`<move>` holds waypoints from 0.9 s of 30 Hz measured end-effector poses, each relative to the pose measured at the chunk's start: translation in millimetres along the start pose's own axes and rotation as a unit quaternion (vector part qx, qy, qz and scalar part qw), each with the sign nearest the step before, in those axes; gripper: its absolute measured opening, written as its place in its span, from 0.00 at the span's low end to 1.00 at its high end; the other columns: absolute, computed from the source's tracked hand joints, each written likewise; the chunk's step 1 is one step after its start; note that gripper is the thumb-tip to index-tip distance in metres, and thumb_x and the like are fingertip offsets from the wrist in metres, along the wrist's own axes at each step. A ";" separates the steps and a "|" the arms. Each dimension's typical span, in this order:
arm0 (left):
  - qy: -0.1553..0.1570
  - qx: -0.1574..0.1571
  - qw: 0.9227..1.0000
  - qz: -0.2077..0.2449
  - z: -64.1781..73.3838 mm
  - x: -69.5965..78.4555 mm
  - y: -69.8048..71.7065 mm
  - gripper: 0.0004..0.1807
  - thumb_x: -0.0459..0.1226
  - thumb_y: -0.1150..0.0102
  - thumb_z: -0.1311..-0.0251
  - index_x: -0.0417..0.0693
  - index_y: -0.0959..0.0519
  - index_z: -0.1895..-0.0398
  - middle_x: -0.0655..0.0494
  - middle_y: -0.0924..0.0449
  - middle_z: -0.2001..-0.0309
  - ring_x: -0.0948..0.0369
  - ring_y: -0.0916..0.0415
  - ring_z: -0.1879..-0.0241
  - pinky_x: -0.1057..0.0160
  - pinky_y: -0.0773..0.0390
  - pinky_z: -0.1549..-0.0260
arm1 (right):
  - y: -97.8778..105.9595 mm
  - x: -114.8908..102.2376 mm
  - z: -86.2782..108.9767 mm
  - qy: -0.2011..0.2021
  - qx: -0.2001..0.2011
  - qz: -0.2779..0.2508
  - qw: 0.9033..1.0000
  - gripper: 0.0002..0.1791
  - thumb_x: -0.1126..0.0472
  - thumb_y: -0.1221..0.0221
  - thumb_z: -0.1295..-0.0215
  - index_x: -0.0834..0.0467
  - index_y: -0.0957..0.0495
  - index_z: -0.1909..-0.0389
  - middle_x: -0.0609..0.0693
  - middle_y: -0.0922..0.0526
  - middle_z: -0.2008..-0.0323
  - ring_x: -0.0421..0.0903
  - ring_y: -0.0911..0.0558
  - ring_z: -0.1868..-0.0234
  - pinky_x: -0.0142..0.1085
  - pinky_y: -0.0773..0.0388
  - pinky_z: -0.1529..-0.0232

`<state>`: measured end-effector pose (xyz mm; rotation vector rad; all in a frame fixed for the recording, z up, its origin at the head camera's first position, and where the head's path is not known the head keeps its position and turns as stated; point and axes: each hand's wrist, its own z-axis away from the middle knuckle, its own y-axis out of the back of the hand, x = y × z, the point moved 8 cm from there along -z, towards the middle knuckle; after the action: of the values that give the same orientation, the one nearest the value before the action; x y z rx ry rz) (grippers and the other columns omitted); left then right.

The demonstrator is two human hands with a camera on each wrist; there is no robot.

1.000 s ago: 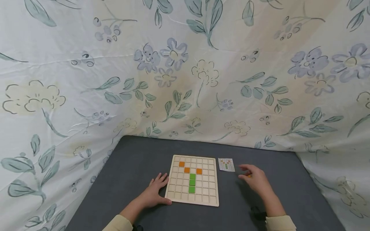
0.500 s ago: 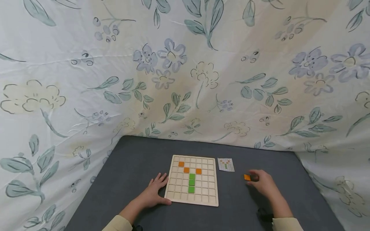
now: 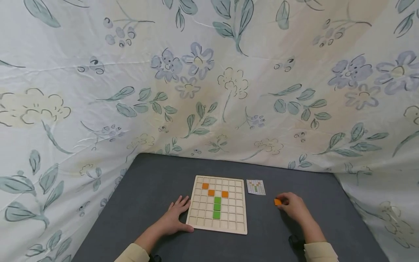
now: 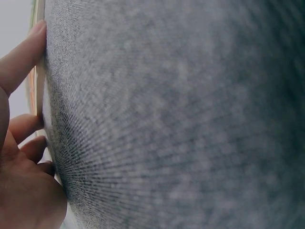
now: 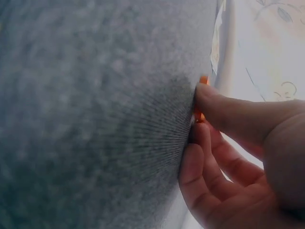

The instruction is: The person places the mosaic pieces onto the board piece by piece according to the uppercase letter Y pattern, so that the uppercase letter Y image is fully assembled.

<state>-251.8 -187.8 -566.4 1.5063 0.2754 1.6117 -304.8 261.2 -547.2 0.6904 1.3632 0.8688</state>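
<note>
A light wooden grid board (image 3: 233,218) lies on the dark table. Set in its cells are several orange and green square tiles, with the green tiles (image 3: 217,207) in a column and the orange tiles (image 3: 211,193) above them. My left hand (image 3: 173,217) rests at the board's left edge, fingers spread along the side and thumb at the near corner. Off to the right of the board, my right hand (image 3: 294,208) pinches an orange tile (image 3: 277,202) between thumb and fingers. The right wrist view shows that tile edge-on, partly covered by the thumb (image 5: 224,107), close over the table surface.
A small printed card (image 3: 255,187) with a coloured grid pattern lies just right of the board's far corner. The dark table (image 3: 157,182) ends at a floral cloth (image 3: 229,138) hanging behind and along both sides.
My right hand has drawn back slightly to the right, and the orange tile in its fingers now shows more. My left hand and the tiles on the board stay in place.
</note>
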 end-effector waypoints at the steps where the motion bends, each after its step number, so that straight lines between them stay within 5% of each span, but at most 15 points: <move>1: 0.002 0.000 1.000 0.001 0.4 -0.1 0.2 0.60 0.56 0.21 0.55 0.42 0.41 0.22 0.44 0.51 0.19 0.40 0.64 0.20 0.31 0.62 0.27 | 0.1 -0.7 -1.0 -0.002 0.000 0.002 1.000 0.17 0.68 0.31 0.40 0.67 0.17 0.50 0.61 0.15 0.55 0.53 0.16 0.60 0.50 0.17 0.60; 12: 0.017 -0.009 1.000 0.003 -1.6 -0.7 1.1 0.60 0.58 0.22 0.56 0.46 0.41 0.21 0.48 0.51 0.19 0.43 0.64 0.19 0.33 0.63 0.26 | 8.6 -15.0 -1.2 0.007 0.008 0.026 1.000 0.14 0.62 0.32 0.37 0.65 0.16 0.53 0.59 0.18 0.57 0.53 0.17 0.60 0.50 0.18 0.61; 27: 0.022 -0.005 1.000 0.001 -8.8 2.8 1.3 0.61 0.59 0.22 0.57 0.45 0.41 0.22 0.47 0.51 0.19 0.42 0.64 0.19 0.33 0.63 0.26 | 8.1 -72.6 -27.6 0.097 0.032 0.029 0.994 0.15 0.61 0.30 0.38 0.62 0.14 0.52 0.57 0.18 0.58 0.49 0.20 0.62 0.47 0.19 0.61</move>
<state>-259.8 -183.1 -565.6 1.4655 0.2902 1.6484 -333.0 202.0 -504.7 0.7128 1.5569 0.9620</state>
